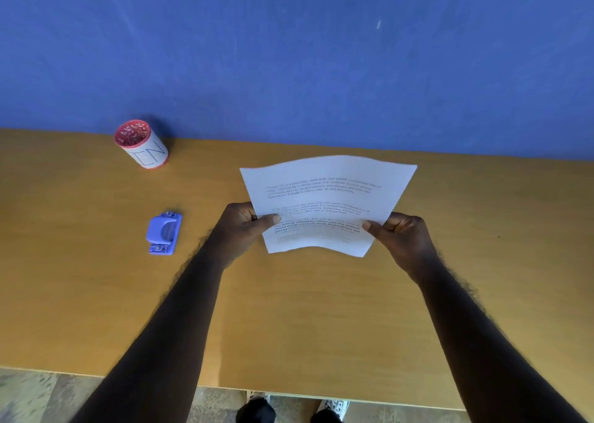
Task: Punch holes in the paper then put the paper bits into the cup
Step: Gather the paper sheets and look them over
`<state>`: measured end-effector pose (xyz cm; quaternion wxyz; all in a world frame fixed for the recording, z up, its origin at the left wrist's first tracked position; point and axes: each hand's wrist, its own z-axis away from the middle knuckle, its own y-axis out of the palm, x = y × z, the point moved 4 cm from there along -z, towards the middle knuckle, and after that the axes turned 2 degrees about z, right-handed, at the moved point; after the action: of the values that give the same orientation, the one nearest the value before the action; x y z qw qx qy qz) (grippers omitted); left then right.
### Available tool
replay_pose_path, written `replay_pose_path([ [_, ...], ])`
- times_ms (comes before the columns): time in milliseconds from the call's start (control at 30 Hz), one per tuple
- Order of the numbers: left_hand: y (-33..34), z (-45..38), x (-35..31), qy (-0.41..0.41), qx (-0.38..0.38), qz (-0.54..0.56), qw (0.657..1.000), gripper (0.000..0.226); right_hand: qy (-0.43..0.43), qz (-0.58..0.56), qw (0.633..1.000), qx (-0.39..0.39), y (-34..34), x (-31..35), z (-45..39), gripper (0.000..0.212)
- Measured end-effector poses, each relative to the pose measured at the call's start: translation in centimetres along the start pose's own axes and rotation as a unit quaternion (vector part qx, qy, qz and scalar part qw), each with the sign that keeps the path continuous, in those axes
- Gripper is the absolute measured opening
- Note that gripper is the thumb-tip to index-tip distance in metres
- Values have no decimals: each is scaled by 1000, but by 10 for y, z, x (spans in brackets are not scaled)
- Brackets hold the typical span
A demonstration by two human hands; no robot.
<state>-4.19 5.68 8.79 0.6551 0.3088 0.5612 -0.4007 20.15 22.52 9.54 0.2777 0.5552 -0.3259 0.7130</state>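
Item, centre of frame: one white printed paper sheet (pixel 328 204), lifted clear of the tan wooden counter (pixel 305 319) and bowed between two grips, the left hand (pixel 244 226) pinching its lower left edge and the right hand (pixel 400 234) its lower right, thumbs on top, likely to square it for feeding. Item, left of centre: a small purple plastic hole punch (pixel 163 233), resting flat on the counter, untouched, well apart from the sheet. Item, upper left: a red-rimmed white paper-wrapped cup (pixel 141 144), upright, mouth open to receive bits; no holes visible yet.
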Motion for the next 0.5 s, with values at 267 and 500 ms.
replay_pose_path([
  [267,0,4,-2,1,2,-17,1000,25,20,10,1000,-1,-2,-13,2,25],
  [500,3,5,4,-27,-12,-5,1000,21,29,17,999,-16,1,-11,0,27],
])
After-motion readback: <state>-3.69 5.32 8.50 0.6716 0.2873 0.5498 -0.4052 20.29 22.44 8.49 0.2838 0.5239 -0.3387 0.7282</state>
